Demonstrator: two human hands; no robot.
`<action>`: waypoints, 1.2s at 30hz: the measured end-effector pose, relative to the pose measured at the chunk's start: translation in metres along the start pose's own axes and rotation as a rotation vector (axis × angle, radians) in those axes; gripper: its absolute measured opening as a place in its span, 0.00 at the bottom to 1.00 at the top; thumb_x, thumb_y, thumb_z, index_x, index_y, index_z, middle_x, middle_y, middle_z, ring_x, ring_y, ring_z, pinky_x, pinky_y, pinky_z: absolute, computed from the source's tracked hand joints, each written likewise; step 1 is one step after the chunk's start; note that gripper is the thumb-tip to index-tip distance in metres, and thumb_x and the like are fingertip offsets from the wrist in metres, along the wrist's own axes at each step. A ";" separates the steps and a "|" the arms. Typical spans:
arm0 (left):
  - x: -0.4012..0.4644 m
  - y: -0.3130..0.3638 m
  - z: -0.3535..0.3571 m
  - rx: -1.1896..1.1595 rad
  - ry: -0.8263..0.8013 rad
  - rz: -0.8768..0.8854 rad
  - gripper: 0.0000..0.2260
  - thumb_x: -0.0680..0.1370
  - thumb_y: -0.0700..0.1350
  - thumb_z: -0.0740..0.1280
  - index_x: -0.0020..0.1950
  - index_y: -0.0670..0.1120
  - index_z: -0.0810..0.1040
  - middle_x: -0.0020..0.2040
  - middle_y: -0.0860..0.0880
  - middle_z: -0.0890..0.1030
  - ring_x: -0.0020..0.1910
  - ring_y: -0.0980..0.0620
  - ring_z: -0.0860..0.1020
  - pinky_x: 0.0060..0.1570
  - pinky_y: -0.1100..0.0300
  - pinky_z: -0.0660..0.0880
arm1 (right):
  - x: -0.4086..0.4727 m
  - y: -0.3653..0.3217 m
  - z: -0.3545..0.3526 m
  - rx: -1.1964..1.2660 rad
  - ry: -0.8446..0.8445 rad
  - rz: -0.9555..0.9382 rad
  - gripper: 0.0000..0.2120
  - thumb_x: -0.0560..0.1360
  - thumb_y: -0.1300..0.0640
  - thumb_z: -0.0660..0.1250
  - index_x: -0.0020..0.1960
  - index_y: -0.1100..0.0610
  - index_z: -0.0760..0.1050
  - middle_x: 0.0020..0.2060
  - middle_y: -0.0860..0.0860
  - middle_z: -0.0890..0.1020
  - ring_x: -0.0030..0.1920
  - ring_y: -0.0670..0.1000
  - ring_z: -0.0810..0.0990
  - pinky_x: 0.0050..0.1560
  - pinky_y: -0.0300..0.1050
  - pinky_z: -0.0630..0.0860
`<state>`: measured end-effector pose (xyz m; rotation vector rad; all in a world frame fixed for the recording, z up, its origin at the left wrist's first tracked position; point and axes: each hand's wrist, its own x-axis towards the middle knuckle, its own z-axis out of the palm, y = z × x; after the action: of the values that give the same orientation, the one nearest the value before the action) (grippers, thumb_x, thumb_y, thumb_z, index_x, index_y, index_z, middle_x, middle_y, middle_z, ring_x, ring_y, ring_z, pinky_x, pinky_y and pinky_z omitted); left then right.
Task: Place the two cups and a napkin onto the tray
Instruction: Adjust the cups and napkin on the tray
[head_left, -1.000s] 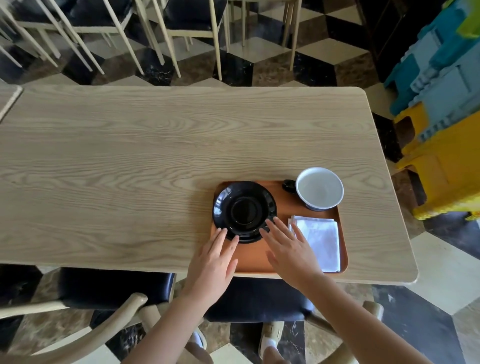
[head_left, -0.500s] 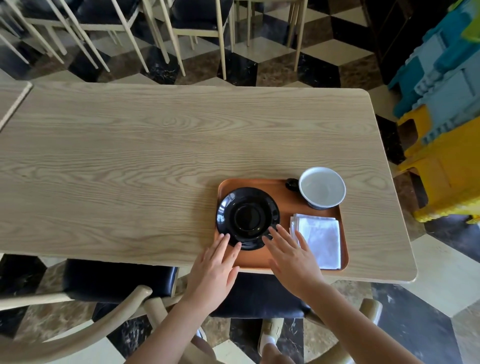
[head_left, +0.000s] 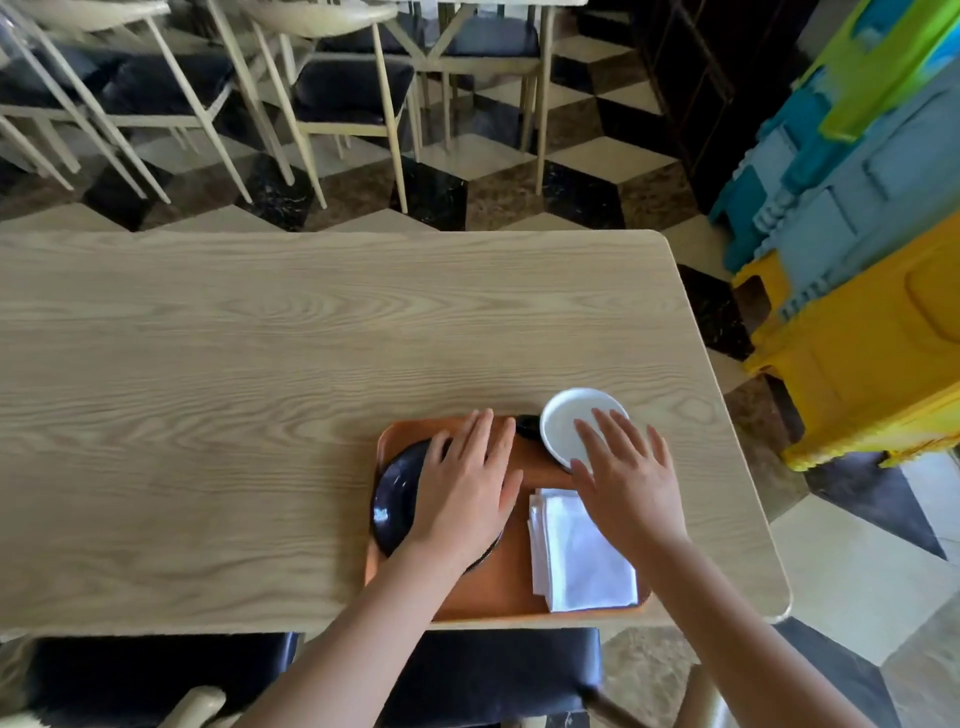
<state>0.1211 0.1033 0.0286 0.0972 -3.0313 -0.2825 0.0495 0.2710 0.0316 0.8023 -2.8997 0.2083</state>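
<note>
An orange tray (head_left: 498, 592) lies at the near right of the wooden table. On its left part sits a black cup on a black saucer (head_left: 397, 499), mostly covered by my left hand (head_left: 467, 486), which hovers over it with fingers spread. At the tray's far right corner stands a white cup (head_left: 566, 423) with a dark handle. My right hand (head_left: 628, 480) reaches over its near rim, fingers apart, holding nothing. A folded white napkin (head_left: 582, 564) rests on the tray's right part, partly under my right wrist.
The wooden table (head_left: 260, 389) stretches left and far from the tray. Dark-cushioned chairs (head_left: 353, 98) stand beyond it, and another sits under the near edge. Stacked blue and yellow plastic stools (head_left: 857, 291) stand to the right of the table.
Both hands moved forward from the tray's near edge: the left now covers the black cup, the right is over the white cup. The camera tilted so the table appears lower.
</note>
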 end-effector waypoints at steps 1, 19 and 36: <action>0.015 0.007 0.003 0.005 0.002 0.011 0.22 0.76 0.51 0.56 0.65 0.43 0.72 0.64 0.41 0.76 0.63 0.44 0.73 0.56 0.47 0.72 | 0.008 0.011 0.000 -0.014 -0.023 0.039 0.21 0.72 0.51 0.55 0.58 0.59 0.76 0.58 0.59 0.80 0.59 0.59 0.77 0.58 0.62 0.71; 0.060 0.022 0.038 -0.596 -0.053 -0.224 0.21 0.75 0.41 0.66 0.68 0.45 0.70 0.64 0.46 0.76 0.63 0.48 0.73 0.60 0.64 0.64 | 0.024 0.050 0.020 0.663 -0.183 0.350 0.24 0.74 0.65 0.56 0.68 0.51 0.65 0.59 0.58 0.77 0.53 0.60 0.78 0.52 0.47 0.73; 0.036 -0.003 0.026 -0.787 -0.074 -0.388 0.16 0.74 0.42 0.68 0.61 0.50 0.78 0.58 0.55 0.81 0.57 0.60 0.76 0.61 0.59 0.72 | 0.017 0.030 0.022 0.813 -0.223 0.380 0.21 0.74 0.65 0.55 0.65 0.50 0.69 0.45 0.48 0.75 0.49 0.58 0.79 0.51 0.55 0.77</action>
<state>0.0826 0.1024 0.0060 0.6091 -2.6965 -1.4827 0.0173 0.2844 0.0093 0.3298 -3.1218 1.4803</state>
